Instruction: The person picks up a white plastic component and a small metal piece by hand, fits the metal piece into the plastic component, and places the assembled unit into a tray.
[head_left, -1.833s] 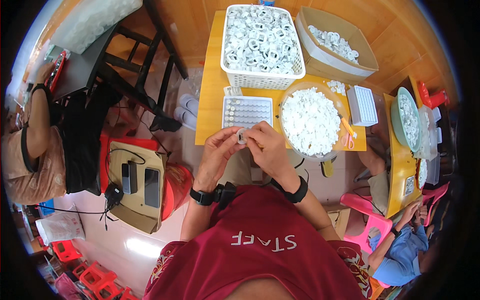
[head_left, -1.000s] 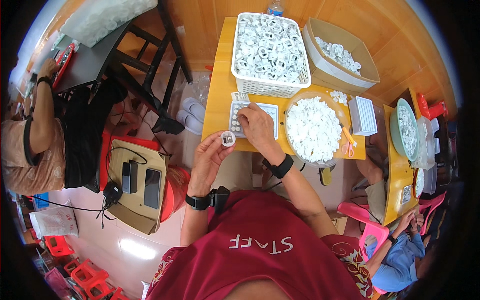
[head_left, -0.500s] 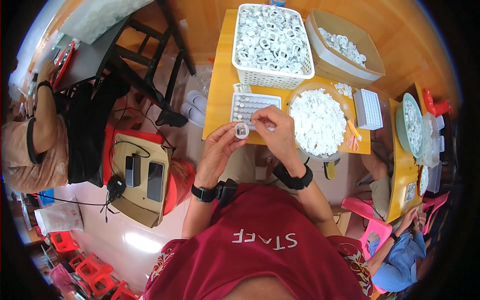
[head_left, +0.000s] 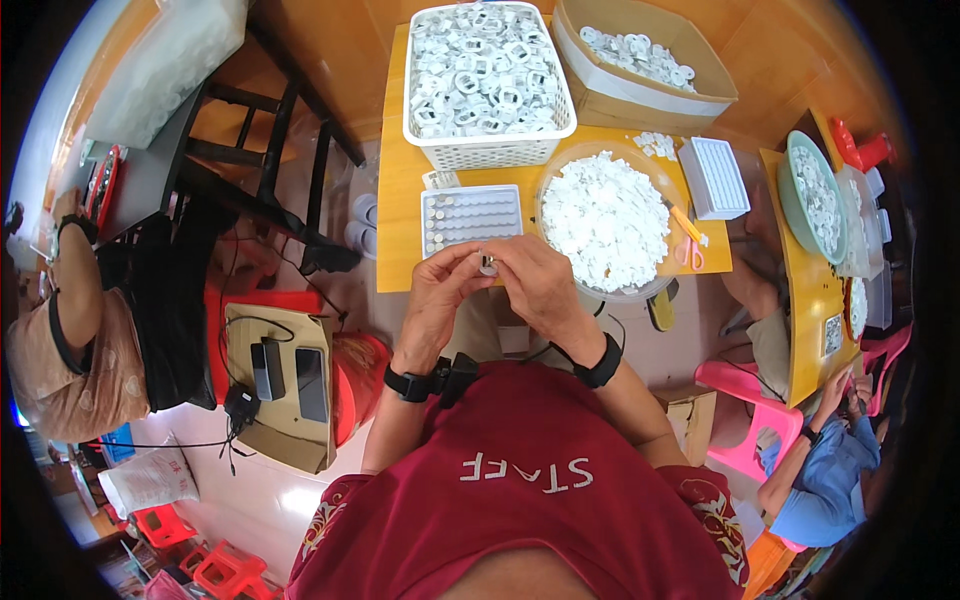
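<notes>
Just past the table's near edge, my left hand [head_left: 438, 300] pinches a small round white plastic casing [head_left: 488, 265] with a metallic middle. My right hand [head_left: 543, 288] meets it from the other side, its fingers closed at the casing; anything tiny between those fingertips is hidden. Right behind both hands lies a pale tray [head_left: 492, 208] with rows of pockets, several small round silvery pieces sitting along its left side. To the right stands a wide clear bowl [head_left: 672, 180] heaped with small white plastic pieces [head_left: 605, 215].
A white basket [head_left: 490, 153] full of ring-shaped white parts stands at the back, beside an open cardboard box [head_left: 650, 105]. Stacked trays [head_left: 715, 178], scissors [head_left: 690, 252] and a yellow-handled cutter [head_left: 684, 220] lie right. Co-workers sit left [head_left: 75, 340] and right [head_left: 825, 475].
My right hand has come from over the tray to the casing in my left hand, and the fingertips now meet. The whole view has shifted slightly.
</notes>
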